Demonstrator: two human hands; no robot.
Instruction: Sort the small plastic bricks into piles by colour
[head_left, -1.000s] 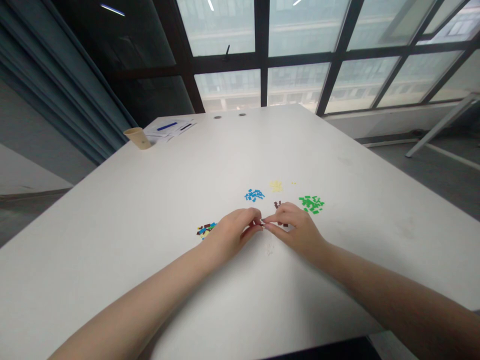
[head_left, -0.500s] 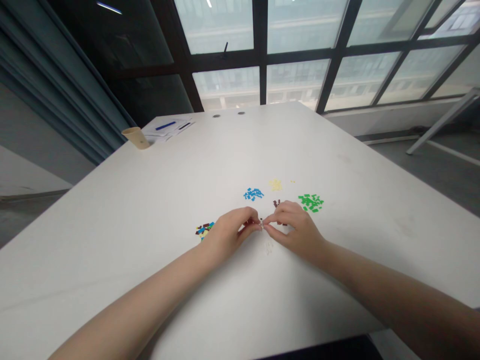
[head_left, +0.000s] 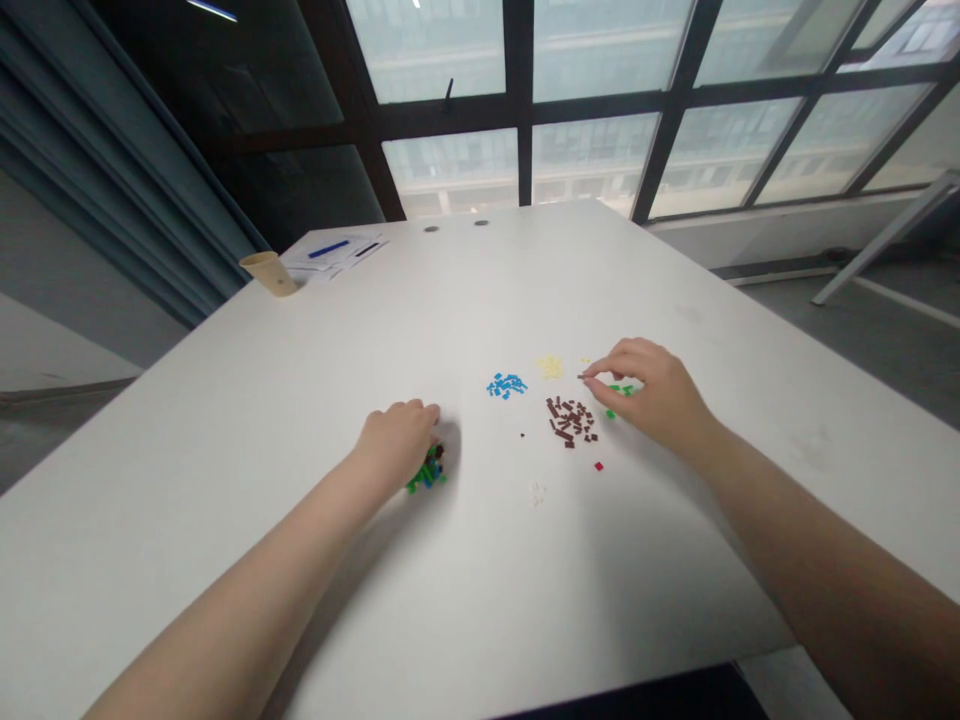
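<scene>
On the white table, my left hand [head_left: 397, 445] rests curled over a mixed pile of tiny plastic bricks [head_left: 427, 472], hiding part of it. Green, blue and dark pieces show at its edge. My right hand [head_left: 649, 392] hovers beside a green brick pile [head_left: 619, 392], which it partly covers, with a small dark piece [head_left: 582, 376] pinched at the fingertips. A brown brick pile [head_left: 571, 420] lies between the hands. Beyond it are a blue pile [head_left: 506, 385] and a pale yellow pile [head_left: 550, 366]. One red brick [head_left: 598, 466] lies apart.
The white table [head_left: 480, 280] runs away to a far edge with a paper cup [head_left: 268, 273] and papers with a pen [head_left: 334, 253] at the back left. A curtain and dark-framed windows stand behind it, and a pale metal leg stands at the right.
My hands have parted from their meeting point at the middle. The left moved onto the mixed pile, the right moved up to the green pile, and the brown pile now shows fully.
</scene>
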